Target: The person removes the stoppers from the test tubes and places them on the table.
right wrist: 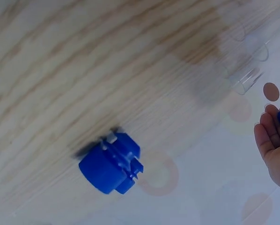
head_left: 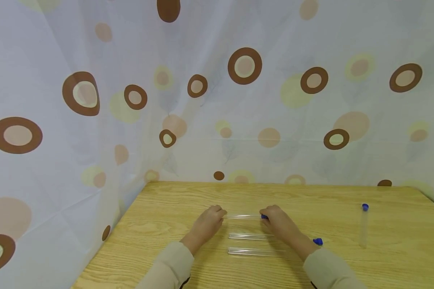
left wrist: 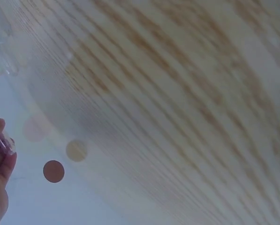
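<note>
Your left hand (head_left: 207, 222) grips left end of clear tube (head_left: 244, 216); your right hand (head_left: 280, 224) pinches blue cap (head_left: 264, 216) at tube's right end. Tube lies between hands. Likely cap-fitting; next push seems to need cap straight on tube.

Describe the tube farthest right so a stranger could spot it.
On the wooden table, look to the right side, beyond the right hand. There lies a clear tube with a blue cap. Unlike the three crosswise tubes to its left, it runs front to back, cap at the far end.
</note>
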Demonstrator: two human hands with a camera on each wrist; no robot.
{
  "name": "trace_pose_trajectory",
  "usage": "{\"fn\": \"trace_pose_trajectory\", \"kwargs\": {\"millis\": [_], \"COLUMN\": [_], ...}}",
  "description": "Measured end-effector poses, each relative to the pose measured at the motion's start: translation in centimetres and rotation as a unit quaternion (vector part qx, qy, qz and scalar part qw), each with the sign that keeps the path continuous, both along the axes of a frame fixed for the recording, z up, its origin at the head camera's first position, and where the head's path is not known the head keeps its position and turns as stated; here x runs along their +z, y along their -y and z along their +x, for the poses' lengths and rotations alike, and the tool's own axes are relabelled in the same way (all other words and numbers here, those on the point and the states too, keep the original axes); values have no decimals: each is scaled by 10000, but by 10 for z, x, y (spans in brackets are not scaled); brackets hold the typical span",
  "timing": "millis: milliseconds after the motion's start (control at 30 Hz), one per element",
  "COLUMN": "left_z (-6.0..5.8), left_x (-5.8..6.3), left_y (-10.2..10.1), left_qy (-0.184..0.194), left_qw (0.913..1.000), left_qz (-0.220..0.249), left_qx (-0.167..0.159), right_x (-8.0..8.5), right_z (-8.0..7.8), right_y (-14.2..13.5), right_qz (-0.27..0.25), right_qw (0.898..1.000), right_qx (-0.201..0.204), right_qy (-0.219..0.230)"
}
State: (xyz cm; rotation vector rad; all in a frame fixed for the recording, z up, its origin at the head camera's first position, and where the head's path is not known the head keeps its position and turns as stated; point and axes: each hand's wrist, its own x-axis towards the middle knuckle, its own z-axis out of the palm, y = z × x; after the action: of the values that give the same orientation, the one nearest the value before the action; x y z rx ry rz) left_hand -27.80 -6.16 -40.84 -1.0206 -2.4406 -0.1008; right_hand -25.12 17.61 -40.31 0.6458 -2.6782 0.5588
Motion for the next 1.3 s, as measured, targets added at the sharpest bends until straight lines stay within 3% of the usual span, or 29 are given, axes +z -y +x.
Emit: {"fn": "trace_pose_trajectory", "kwargs": {"millis": [200, 533, 833, 1300], "left_z": [1, 3, 7, 12], "left_x": [0, -1, 0, 4], "left_y": [1, 1, -5, -13], "left_qy": [-192, -250, -736, -255], "left_qw": [9996, 9996, 9970, 9996], "left_qz": [-177, -126, -208, -87], "left_qx": [122, 25, -121, -68], "right_x": [1, -2, 3, 7], "right_z": [1, 9, 14, 16], "right_y": [-1, -1, -11, -20], "right_qz": [-42, -222, -374, -219], "right_qw": [10000, 9996, 9991, 9997], "right_qx": [33, -143, -203, -24], "right_qy": [-73, -97, -81, -58]}}
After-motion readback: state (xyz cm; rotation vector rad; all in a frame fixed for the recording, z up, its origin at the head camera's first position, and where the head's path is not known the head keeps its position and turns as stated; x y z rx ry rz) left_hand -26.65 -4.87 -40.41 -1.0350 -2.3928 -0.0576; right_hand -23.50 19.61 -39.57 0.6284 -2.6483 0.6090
